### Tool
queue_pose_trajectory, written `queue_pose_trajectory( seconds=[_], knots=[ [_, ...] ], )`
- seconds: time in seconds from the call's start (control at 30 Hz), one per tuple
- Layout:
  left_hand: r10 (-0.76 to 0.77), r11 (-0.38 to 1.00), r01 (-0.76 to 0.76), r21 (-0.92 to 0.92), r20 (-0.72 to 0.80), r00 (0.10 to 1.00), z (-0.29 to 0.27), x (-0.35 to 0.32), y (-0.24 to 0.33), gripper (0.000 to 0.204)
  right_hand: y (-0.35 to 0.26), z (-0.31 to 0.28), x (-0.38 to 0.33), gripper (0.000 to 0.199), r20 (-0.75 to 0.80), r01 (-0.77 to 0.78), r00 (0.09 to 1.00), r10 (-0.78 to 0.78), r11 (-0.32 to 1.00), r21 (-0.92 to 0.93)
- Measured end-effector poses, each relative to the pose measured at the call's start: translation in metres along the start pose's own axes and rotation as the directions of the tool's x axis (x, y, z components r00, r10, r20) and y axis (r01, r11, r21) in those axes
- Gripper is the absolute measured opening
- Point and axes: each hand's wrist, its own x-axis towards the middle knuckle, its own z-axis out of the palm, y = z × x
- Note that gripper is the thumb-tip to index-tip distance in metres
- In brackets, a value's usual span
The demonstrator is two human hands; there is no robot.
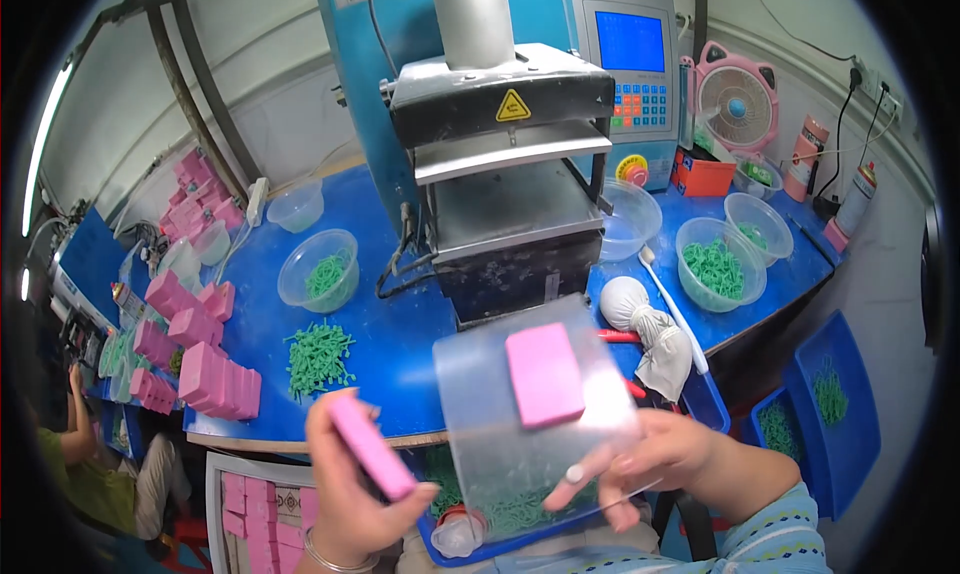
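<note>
My left hand (352, 494) grips a thin pink rectangular block (372, 446) by its edges, thumb at the lower end and fingers at the upper. My right hand (650, 464) holds a clear plastic sheet (485, 444) at its lower right corner; something small and white shows on one finger. The sheet is tilted in front of the table edge. Flat on it rests a second pink block (545, 374), which no hand touches. Through the sheet, green pieces (525, 511) show in a blue tray (480, 552) at my lap. A small clear cup (457, 536) lies in that tray.
A press (515, 204) stands ahead on the blue table. Bowls of green pieces (318, 271) (715, 274) flank it, with a loose green pile (320, 358) at left. Stacked pink blocks (220, 382) line the left edge. A brush (675, 309) and cloth bundle (648, 334) lie right.
</note>
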Motion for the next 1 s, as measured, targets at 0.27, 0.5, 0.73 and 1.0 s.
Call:
queue_pose_trajectory(
  seconds=[0.27, 0.5, 0.73, 1.0],
  knots=[
    [-0.159, 0.941, 0.024, 0.338, 0.380, 0.911, 0.032, 0.027, -0.006, 0.076, 0.027, 0.001, 0.020, 0.062, 0.056, -0.257, 0.965, 0.256, 0.967, 0.004],
    [-0.140, 0.811, 0.013, 0.585, 0.172, 0.975, 0.018, 0.049, -0.062, 0.072, 0.051, -0.015, 0.017, 0.067, 0.108, -0.224, 0.972, 0.209, 0.964, 0.146],
    [0.261, 0.930, -0.280, 0.238, 0.109, 0.959, 0.029, 0.020, -0.024, 0.078, 0.058, -0.029, 0.018, 0.062, 0.051, -0.240, 0.970, 0.239, 0.970, 0.021],
    [0.435, 0.658, -0.512, 0.552, 0.276, 0.857, 0.029, -0.016, 0.006, 0.048, 0.072, -0.031, 0.025, 0.043, -0.024, -0.146, 0.988, 0.151, 0.886, -0.441]
  ],
)
